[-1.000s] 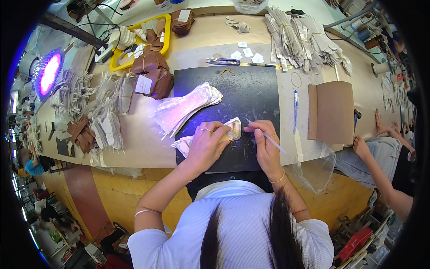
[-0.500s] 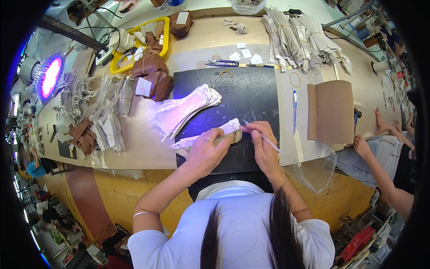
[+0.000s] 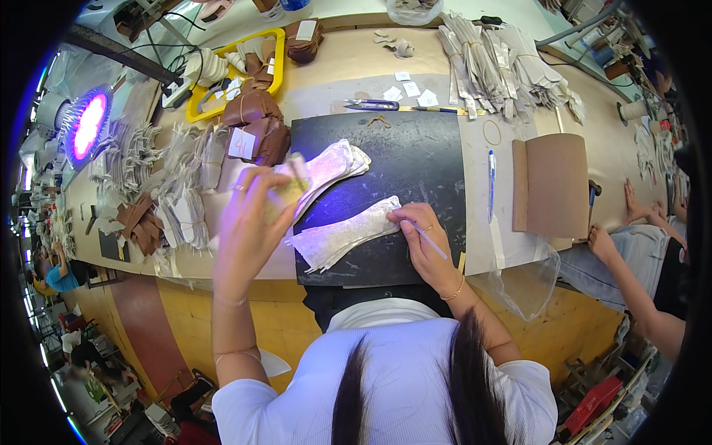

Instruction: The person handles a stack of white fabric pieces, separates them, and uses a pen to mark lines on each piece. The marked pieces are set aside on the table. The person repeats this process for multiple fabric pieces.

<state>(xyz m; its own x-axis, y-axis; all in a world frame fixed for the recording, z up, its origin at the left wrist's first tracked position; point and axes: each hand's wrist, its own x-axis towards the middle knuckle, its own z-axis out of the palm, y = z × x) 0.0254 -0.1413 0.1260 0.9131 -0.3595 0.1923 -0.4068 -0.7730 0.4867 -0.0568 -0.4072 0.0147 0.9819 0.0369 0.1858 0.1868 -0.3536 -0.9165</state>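
Note:
My left hand [image 3: 252, 211] is raised left of the black board [image 3: 415, 167]. Its fingers are closed on a flat yellowish-white piece [image 3: 295, 182], smeared by motion, beside a fanned stack of pale flared strips [image 3: 330, 165]. A second stack of pale strips [image 3: 343, 233] lies nearer to me on the board. At that stack's right end are the fingertips of my right hand [image 3: 429, 241]. This hand grips a thin white pen-like stick [image 3: 437, 249], which slants down to the right.
Brown bundles [image 3: 252, 122] and a yellow tray [image 3: 279, 67] stand at the back left. Thread snips [image 3: 371, 104] and paper slips [image 3: 411, 89] lie behind the board. To its right are a blue pen [image 3: 492, 185] and a brown curved panel [image 3: 552, 185]. A person sits at far right.
My left hand has lifted off the nearer stack and moved left and up, carrying a yellowish-white piece. My right hand has shifted slightly; the nearer stack now lies uncovered.

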